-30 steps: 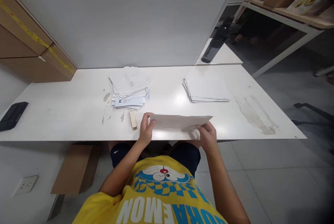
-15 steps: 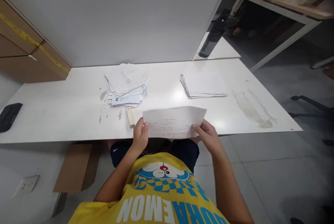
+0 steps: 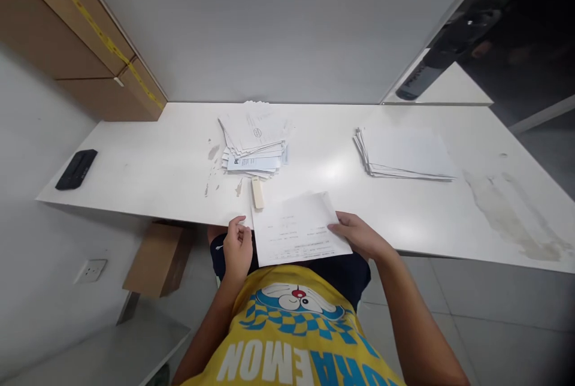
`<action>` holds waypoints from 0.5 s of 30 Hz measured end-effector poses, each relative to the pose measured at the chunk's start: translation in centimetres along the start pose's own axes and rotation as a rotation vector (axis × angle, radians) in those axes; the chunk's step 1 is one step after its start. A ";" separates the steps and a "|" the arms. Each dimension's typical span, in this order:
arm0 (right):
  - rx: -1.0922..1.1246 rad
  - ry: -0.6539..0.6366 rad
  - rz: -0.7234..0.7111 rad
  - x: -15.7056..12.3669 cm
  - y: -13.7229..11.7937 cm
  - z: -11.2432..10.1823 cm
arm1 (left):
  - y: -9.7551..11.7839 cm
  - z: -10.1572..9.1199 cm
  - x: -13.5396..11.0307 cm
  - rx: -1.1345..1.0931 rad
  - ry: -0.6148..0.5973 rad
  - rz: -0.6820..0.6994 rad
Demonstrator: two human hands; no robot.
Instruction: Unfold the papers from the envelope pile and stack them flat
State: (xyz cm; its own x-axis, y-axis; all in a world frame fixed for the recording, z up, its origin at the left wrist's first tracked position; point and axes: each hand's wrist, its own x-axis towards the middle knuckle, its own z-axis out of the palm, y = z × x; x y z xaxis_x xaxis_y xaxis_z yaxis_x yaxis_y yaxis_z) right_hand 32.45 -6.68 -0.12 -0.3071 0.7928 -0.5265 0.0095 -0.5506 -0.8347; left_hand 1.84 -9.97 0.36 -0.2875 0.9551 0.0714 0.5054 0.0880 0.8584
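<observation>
A printed sheet of paper [image 3: 296, 233] tilts over the near edge of the white table, above my lap. My right hand [image 3: 359, 235] pinches it at the right edge, thumb on top. Just off the sheet's left edge is my left hand [image 3: 238, 245], its fingers loosely curled and apart, holding nothing. Beyond the sheet's upper left corner lies a small cream block [image 3: 257, 193]. A fanned pile of printed papers [image 3: 254, 140] sits behind that block. To the right rests a stack of blank-looking white sheets [image 3: 406, 152].
On the left end of the white table [image 3: 171, 170] lies a black device [image 3: 76, 169]. Taped cardboard boxes [image 3: 108, 95] stand in the back left corner, against a grey panel [image 3: 278, 26]. A dark bottle [image 3: 422, 77] is at the back right; another cardboard box [image 3: 157, 260] sits below.
My left hand has let go of the sheet, which has tipped down toward me in my right hand. The view has swung left.
</observation>
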 end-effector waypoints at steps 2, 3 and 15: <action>0.044 0.028 0.037 -0.2 -0.4 -0.1 | 0.1 -0.2 0.7 0.111 0.026 0.155; 0.049 0.041 0.041 -0.3 -0.7 0.0 | 0.0 -0.2 1.2 0.164 0.019 0.260; 0.024 0.177 -0.062 -0.8 -1.2 1.1 | -1.7 1.6 4.2 0.367 0.060 0.712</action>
State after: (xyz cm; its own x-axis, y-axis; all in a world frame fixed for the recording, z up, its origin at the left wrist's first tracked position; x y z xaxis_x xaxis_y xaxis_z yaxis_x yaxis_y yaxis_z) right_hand 31.67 -6.98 1.47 -0.1338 0.8579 -0.4960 -0.0274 -0.5036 -0.8635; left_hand 1.08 -5.67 -1.61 0.1668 0.8009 0.5750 0.8159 -0.4396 0.3756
